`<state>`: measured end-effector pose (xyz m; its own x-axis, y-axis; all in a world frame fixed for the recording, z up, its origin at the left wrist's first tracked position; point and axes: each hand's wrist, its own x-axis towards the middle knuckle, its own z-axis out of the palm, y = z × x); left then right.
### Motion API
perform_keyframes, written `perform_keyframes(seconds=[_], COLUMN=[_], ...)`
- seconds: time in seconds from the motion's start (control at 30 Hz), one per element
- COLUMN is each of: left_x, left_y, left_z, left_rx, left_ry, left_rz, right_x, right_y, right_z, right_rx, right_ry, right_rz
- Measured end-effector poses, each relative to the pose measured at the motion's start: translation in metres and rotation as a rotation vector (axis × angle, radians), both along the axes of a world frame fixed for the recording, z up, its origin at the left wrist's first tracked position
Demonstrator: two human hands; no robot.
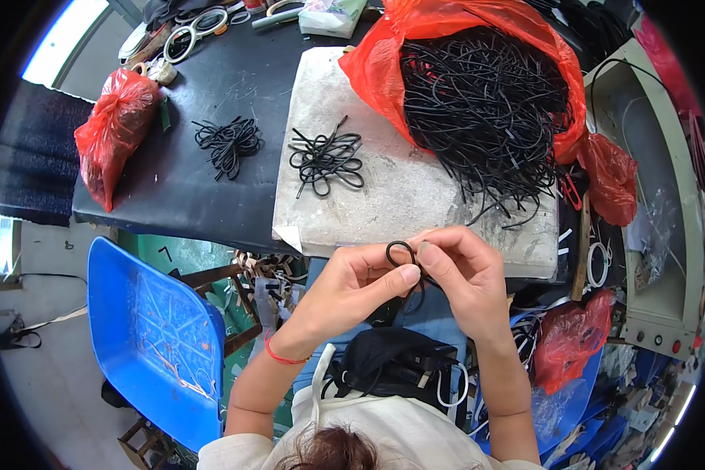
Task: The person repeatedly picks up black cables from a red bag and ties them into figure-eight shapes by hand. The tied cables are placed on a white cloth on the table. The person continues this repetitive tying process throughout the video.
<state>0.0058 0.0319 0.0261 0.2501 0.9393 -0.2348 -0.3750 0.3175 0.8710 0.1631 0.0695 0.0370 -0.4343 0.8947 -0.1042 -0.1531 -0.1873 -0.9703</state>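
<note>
Between my two hands is a black cord (pixel 400 244), bent into a small loop just off the near edge of the pale board. My left hand (pixel 351 283) pinches it between thumb and fingers. From the other side my right hand (pixel 464 270) grips the same cord, its thumb close to the left one. A loose bundle of looped black cords (pixel 326 160) lies on the board (pixel 415 205) beyond my hands. Farther left, a second cord bundle (pixel 229 146) rests on the black table. An opened red plastic bag (pixel 377 59) holds a big tangled heap of black cords (pixel 486 106), some spilling onto the board.
On the black table (pixel 188 196) sits a tied red bag (pixel 117 129), with scissors (pixel 194 35) at the back. A blue plastic tub (pixel 157 329) stands low at left. To the right is a beige metal cabinet (pixel 666 290). A black bag (pixel 392 360) lies on my lap.
</note>
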Motion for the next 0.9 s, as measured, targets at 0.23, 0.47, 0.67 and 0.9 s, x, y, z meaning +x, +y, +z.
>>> perform_keyframes(seconds=[0.23, 0.47, 0.67, 0.9], left_x=[0.001, 0.004, 0.007, 0.010], left_y=[0.000, -0.004, -0.007, -0.005], left_z=[-0.001, -0.001, -0.006, -0.017], left_rx=[-0.075, -0.111, -0.104, -0.057], left_ry=[0.006, -0.012, -0.017, -0.245], left_rz=[-0.012, 0.001, 0.005, 0.382], right_x=[-0.007, -0.005, -0.007, 0.003], right_y=[-0.010, -0.007, -0.005, -0.003], right_z=[-0.012, -0.014, -0.013, -0.013], right_rx=[0.131, 0.166, 0.076, 0.068], right_ry=[-0.184, -0.258, -0.241, -0.139], right_rz=[-0.169, -0.175, -0.169, -0.287])
